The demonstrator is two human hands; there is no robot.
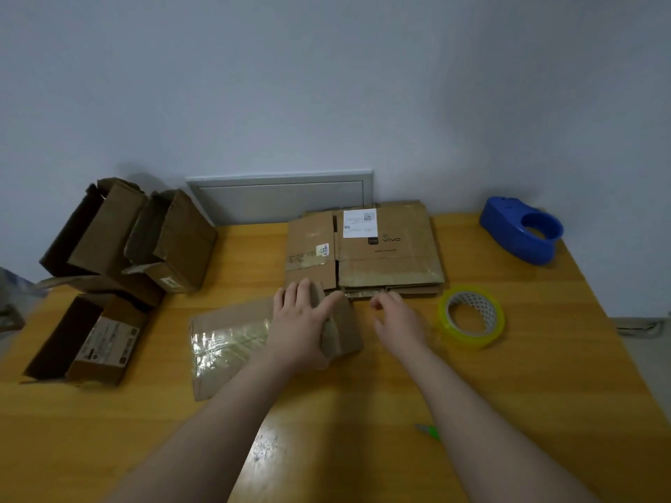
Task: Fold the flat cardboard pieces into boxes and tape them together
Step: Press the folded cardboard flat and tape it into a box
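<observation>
Fingers [303, 290] of my left hand [301, 321] lie straight and slightly spread, pressing flat on the right end of a flattened cardboard piece [232, 343] near the middle of the counter [544, 375], thumb stretched toward the right. My right hand [397, 321] hangs just beside it, above the wood, its fingers [381, 303] loosely curled and blurred, with nothing visible in them.

The cardboard under my left palm runs off to the left, a glossy band of old tape shining across it; its right end is bent up in a fold beside my thumb. Just beyond both hands sits a stack of flat cardboard pieces [388, 263], the top one printed "vivo" and carrying a white shipping label [360, 223]. A roll of clear yellowish tape [471, 317] lies flat just right of my right hand. Farther back at the right corner rests a blue tape dispenser [523, 230].

Three open cardboard boxes crowd the left edge: two at the back [98, 230] [174, 241], leaning against each other, and one nearer me [90, 343], lying on its side with a printed label showing. A small green object [428, 430] peeks out beside my right forearm; what it is I cannot tell. A grey panel [279, 197] is set in the pale wall behind the counter.
</observation>
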